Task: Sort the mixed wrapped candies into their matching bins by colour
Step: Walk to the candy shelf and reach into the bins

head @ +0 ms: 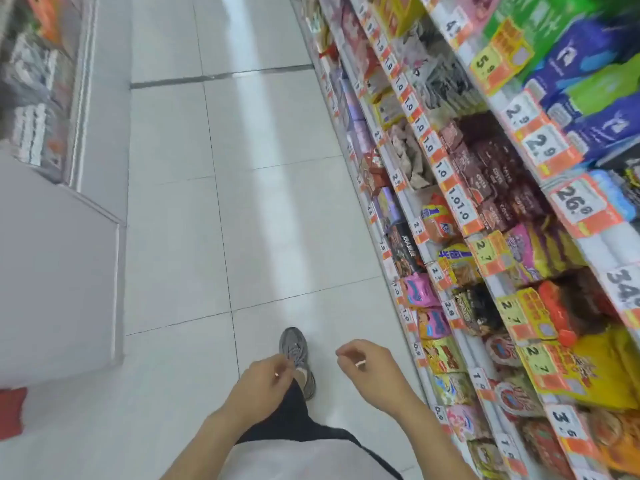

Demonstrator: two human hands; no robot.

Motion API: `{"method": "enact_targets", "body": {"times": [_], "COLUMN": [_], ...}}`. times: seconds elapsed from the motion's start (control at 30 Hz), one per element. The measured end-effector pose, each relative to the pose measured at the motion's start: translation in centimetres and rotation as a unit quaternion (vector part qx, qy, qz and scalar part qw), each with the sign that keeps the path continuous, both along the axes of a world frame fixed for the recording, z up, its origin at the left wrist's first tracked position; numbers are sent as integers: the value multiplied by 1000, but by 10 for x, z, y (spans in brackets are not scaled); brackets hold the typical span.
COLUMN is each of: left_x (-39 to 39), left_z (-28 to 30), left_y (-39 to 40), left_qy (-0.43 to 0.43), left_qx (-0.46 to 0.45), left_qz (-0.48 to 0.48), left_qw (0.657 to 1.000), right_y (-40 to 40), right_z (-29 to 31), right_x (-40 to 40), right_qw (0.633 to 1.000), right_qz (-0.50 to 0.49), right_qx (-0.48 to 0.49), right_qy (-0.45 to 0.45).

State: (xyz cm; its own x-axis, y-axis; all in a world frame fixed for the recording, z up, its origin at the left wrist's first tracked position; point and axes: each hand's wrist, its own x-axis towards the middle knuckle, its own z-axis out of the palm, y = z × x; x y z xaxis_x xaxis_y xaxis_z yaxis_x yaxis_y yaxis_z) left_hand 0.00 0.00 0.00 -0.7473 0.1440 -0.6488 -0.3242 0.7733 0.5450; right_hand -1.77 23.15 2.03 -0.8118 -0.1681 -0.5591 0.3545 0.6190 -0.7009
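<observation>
- Left hand (pixel 258 377): fingers curled, tips pinching a small bright item, possibly a wrapped candy (pixel 276 376); blur prevents identification.
- Right hand (pixel 369 363): fingers curled around a small pale object (pixel 360 364).
- Right: shelving (pixel 441 183) holding packaged snacks behind price tags (pixel 459 206).
- Near centre: grey sneaker (pixel 297 355) on tiled floor (pixel 207 202).

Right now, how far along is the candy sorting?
Nothing looks sorted: no candy bins are in view, only a tiled aisle floor and snack shelves on the person's right. Both hands hang over the floor; the left hand and right hand have curled fingers, and each may pinch something tiny, too small to identify. All of the sorting seems left to do.
</observation>
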Motion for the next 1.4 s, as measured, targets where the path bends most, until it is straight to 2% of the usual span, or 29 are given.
{"method": "enact_targets", "body": {"times": [0.1, 0.3, 0.5, 0.73, 1.03, 1.23, 1.4], "left_x": [-63, -197, -337, -545, -787, -958, -1106], "left_z": [-4, 29, 37, 42, 71, 51, 67], "left_y": [-28, -68, -97, -141, -235, -326, -399], "left_qy": [12, 39, 76, 93, 120, 129, 135], "left_qx": [28, 58, 79, 70, 60, 64, 77], "left_qz": [65, 95, 120, 141, 224, 227, 191], "left_qw": [997, 993, 987, 983, 965, 963, 969], "right_y": [-20, -49, -80, -133, -255, -345, -390], "right_z": [4, 37, 48, 27, 67, 57, 62], "right_x": [-64, -185, -329, -562, -860, -1027, -1134], "right_qw": [1000, 999, 1000, 998, 989, 988, 994], "right_qz": [-14, 14, 1, 30, 111, 123, 94], "right_qx": [-4, 36, 10, -40, -71, -60, -27], "right_qy": [-10, -20, 11, 33, 73, 66, 52]}}
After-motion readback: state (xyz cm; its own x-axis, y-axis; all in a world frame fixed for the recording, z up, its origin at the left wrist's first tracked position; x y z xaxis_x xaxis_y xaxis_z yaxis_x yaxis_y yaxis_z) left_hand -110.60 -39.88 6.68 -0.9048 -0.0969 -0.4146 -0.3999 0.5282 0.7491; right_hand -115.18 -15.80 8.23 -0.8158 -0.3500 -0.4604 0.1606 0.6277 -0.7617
